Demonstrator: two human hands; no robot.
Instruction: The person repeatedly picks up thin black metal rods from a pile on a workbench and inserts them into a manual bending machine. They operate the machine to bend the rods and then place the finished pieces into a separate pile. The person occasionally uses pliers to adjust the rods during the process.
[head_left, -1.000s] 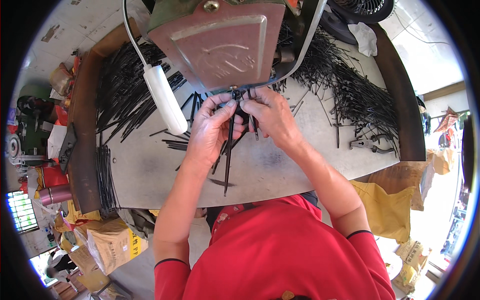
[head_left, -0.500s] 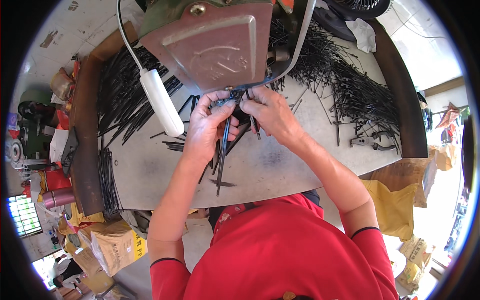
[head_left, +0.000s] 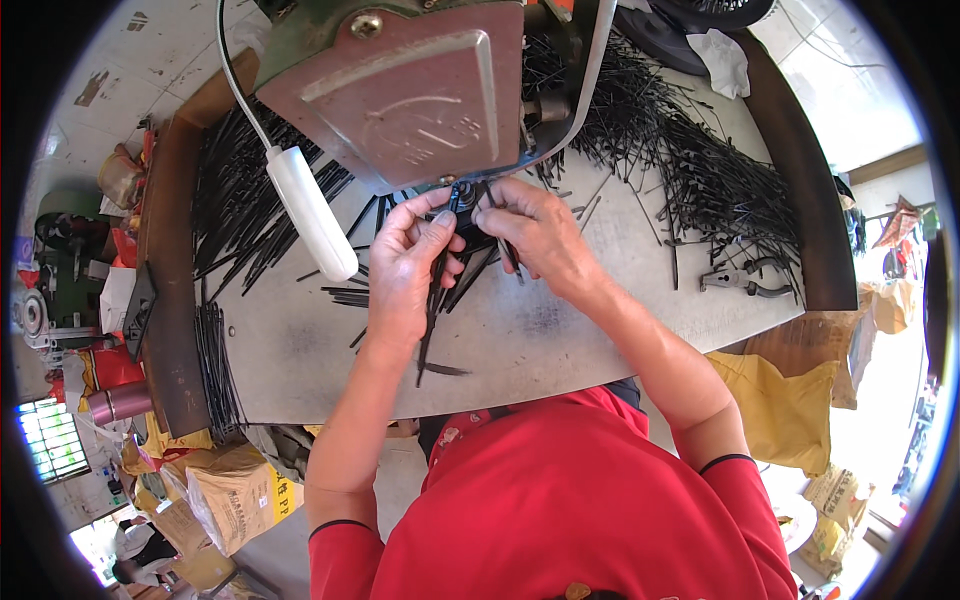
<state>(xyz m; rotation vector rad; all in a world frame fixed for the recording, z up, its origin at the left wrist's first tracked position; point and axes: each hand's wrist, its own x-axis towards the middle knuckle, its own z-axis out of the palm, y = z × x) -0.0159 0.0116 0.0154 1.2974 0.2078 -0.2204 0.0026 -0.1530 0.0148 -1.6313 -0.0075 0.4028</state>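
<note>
Under the edge of a green and brown machine head (head_left: 400,105), both hands work close together. My left hand (head_left: 402,270) is closed, thumb against fingers, around a long thin black rod (head_left: 429,325) that slants down toward the table edge. Its upper end lies by the small metal parts under the machine head. My right hand (head_left: 548,238) pinches another thin black rod (head_left: 510,257), whose lower end shows below the fingers. More black rods lie on the table just behind and below the hands, partly hidden by them.
A large pile of black rods (head_left: 265,195) covers the table's left, and a tangled pile (head_left: 720,180) its right. Pliers (head_left: 745,279) lie near the right edge. A white cylindrical lamp (head_left: 312,215) hangs left of the machine. Raised brown rims (head_left: 800,170) border the grey table (head_left: 560,340).
The rod in my left hand has swung slightly left, and its upper end now shows between thumb and machine. My right hand keeps its pinch. The whole view has shifted a little.
</note>
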